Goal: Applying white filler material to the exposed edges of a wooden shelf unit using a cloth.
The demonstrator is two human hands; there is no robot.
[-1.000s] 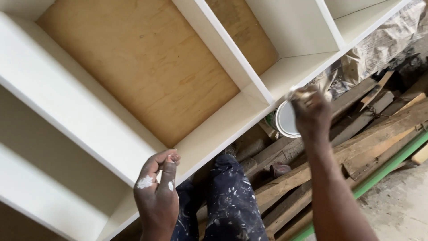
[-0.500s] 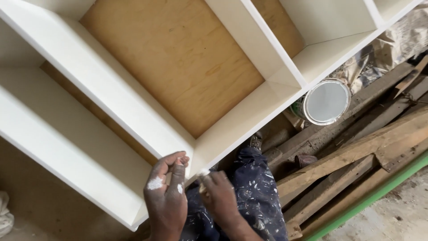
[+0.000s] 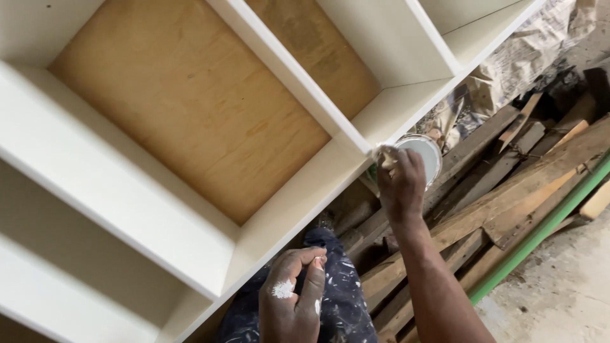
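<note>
Right hand [image 3: 400,184] pinching something small, unclear what, at shelf unit's [image 3: 298,203] front edge, over open paint can [image 3: 420,155] | left hand [image 3: 291,305] curled, empty, paint-spotted | risk: smearing the white edge, knocking can.

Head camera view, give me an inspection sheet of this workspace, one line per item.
Surface: white shelf unit lying flat, bare plywood back showing in the compartments.
Job's things: open tin of white paint or filler beside the unit's front edge.
Clutter: rough timber planks, a green pipe, crumpled sheeting.
Hands: right hand at the tin and shelf corner; left hand, white-smeared, curled below the front edge.
Cables: nothing seen.
Surroundings: dusty concrete floor.
</note>
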